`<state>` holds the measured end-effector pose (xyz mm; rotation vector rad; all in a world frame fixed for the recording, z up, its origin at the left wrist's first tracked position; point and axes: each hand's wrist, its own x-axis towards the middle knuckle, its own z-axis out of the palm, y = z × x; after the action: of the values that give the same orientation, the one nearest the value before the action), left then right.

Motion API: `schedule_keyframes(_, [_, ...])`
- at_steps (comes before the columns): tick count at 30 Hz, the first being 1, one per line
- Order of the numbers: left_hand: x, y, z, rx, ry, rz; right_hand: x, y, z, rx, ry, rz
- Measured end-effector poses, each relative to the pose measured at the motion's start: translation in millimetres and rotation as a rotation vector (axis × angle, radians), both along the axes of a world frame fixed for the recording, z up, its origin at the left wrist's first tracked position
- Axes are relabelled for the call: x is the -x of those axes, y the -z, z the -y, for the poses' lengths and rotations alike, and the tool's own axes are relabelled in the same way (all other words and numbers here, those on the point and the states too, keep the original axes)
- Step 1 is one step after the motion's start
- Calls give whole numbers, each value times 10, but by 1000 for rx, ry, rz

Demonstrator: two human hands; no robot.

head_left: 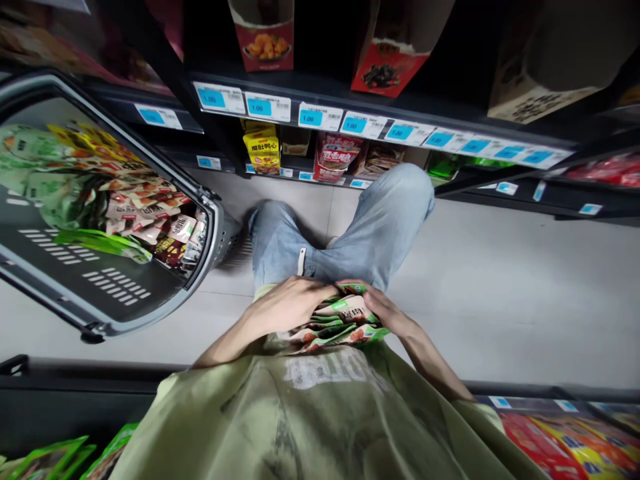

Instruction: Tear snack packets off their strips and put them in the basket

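Held against my lap is a bunch of snack packets [350,313], green, cream and red, stacked in overlapping layers. My left hand [295,303] is closed around their left side, its fingertips partly hidden behind the packets. On the other side, my right hand [385,310] grips the packets' right edge, with the thumb toward me and the fingers mostly out of sight. To the left stands a grey shopping basket [220,233] holding many packets: green bags [65,193], yellow ones [100,143] and white-and-red ones [145,207].
Ahead is a dark shelf rack with price tags [320,117] and open cardboard boxes [387,67]. Yellow packets [263,148] and red packets [337,157] fill its lower level, close to my knees. Behind me, another shelf holds red and yellow bags [575,443] and green bags [50,460].
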<state>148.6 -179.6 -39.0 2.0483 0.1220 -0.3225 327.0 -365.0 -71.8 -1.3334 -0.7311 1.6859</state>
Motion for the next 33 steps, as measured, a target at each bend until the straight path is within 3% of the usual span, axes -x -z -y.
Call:
schedule_keyframes(6, [-7,75,87,158,-214,110,20,-8,-51,-72,17,139])
schedule_keyframes(12, [185,107,163,49,-124,224,59,-104,-232,-95,-60,215])
schedule_keyframes(17, [251,207,196,-7,-189,356,-2,-99,-218,-125,-150,133])
schedule_keyframes(22, [212,227,179,-147,-102,389,5,-79,-185,-133,-137,152])
schedule_keyframes(28, [193,225,161,-21,-183,358,60,-77,-130,-89,-49,82])
schedule_keyframes(33, [316,241,101,34,-95,230,46,-57,-69,-65,-57,57])
